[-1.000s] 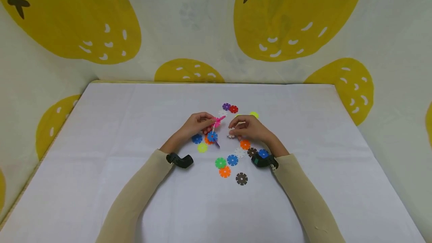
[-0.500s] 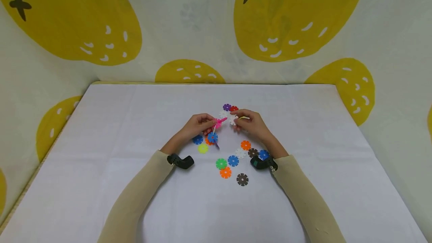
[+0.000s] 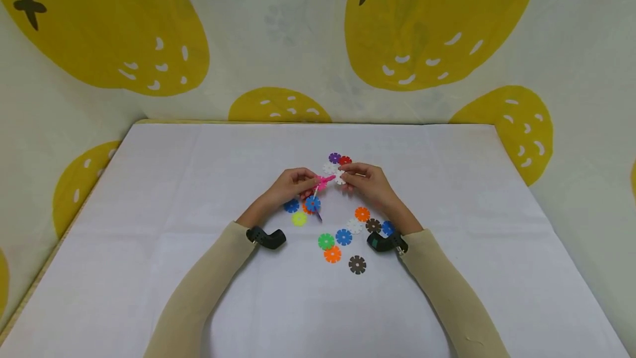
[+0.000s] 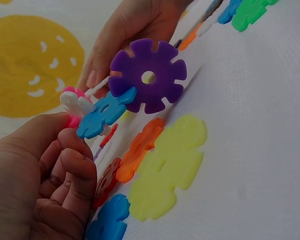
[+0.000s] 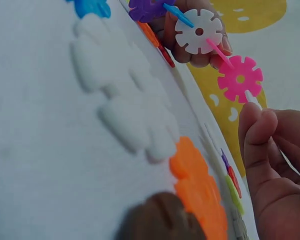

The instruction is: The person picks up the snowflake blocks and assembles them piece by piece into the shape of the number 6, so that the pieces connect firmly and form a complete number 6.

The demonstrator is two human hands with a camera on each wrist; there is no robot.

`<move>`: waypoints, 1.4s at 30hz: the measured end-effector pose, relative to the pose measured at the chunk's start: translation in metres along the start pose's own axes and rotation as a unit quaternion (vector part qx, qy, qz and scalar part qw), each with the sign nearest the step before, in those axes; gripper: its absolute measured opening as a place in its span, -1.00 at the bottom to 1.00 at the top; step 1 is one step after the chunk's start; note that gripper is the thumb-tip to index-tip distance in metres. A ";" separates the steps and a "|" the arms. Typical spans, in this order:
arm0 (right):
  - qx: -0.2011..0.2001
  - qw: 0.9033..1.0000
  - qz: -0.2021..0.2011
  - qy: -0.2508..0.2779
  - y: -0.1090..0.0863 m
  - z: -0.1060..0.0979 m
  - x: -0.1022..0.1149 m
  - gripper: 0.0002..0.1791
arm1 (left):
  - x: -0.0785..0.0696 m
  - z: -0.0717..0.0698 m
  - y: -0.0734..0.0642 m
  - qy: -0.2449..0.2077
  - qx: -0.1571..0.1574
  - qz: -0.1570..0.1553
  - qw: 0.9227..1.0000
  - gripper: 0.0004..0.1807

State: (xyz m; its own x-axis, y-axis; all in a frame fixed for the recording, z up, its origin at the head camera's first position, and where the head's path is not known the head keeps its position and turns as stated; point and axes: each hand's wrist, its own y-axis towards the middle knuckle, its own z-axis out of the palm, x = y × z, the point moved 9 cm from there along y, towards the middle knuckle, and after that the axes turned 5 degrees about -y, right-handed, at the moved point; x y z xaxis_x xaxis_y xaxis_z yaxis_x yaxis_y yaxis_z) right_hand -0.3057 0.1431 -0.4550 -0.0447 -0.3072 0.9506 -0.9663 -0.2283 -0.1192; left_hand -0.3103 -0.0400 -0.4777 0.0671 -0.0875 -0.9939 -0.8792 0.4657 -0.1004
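Note:
My left hand (image 3: 293, 184) pinches a chain of slotted plastic snowflake discs between thumb and fingers. The chain joins a purple disc (image 4: 162, 75), a blue disc (image 4: 102, 117), a white disc (image 5: 197, 27) and a pink disc (image 5: 240, 79), with another pink one near the fingertips. My right hand (image 3: 366, 182) pinches a loose white snowflake disc (image 5: 253, 99) by thumb and fingers. In the right wrist view its edge meets the outer pink disc's rim at a slot; how deep it sits cannot be told. My right fingers cover most of that white disc.
Loose snowflake discs lie on the white tablecloth (image 3: 248, 291). A yellow-green disc (image 4: 167, 167) and a blue disc (image 4: 110, 220) are below my left hand. Green (image 3: 326, 241), orange (image 3: 332, 254) and brown discs (image 3: 357, 264) lie nearer me; a purple disc (image 3: 334, 157) lies farther back.
My right hand has lifted the white disc away from me, then brought it leftward to the outer pink disc. My left hand has stayed nearly still with the chain.

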 end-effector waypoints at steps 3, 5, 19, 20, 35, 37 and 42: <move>0.001 1.000 0.001 -0.002 0.000 0.001 -0.001 -0.69 | -0.001 0.002 0.000 0.012 0.007 0.004 1.000 -0.75; 0.000 1.000 0.000 -0.003 -0.001 0.002 -0.002 -0.69 | -0.001 0.003 0.000 0.017 0.011 0.007 1.000 -0.76; 0.001 1.000 -0.001 -0.028 -0.005 0.005 0.004 -0.71 | -0.005 0.007 0.000 0.046 0.022 0.024 0.998 -0.77; 0.000 1.000 -0.006 -0.025 -0.004 0.005 0.004 -0.71 | -0.005 0.007 0.000 0.045 0.018 0.023 0.999 -0.77; -0.012 0.997 -0.005 0.073 -0.001 0.005 0.001 -0.67 | -0.005 0.004 -0.002 0.028 0.012 0.025 0.999 -0.75; 0.001 0.998 -0.005 0.070 -0.001 0.009 0.001 -0.68 | -0.005 0.004 -0.002 0.031 0.012 0.025 0.999 -0.74; 0.031 0.997 -0.002 0.075 -0.002 0.018 0.001 -0.69 | -0.005 0.005 -0.001 0.047 0.015 0.037 0.998 -0.72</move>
State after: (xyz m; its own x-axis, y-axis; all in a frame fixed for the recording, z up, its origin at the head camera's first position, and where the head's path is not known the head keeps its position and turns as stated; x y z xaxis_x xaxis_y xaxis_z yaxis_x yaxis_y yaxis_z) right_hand -0.2991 0.1269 -0.4588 -0.0826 -0.1661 0.9826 -0.9494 -0.2868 -0.1283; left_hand -0.3077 -0.0359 -0.4724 -0.0434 -0.1338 -0.9901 -0.8660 0.4992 -0.0295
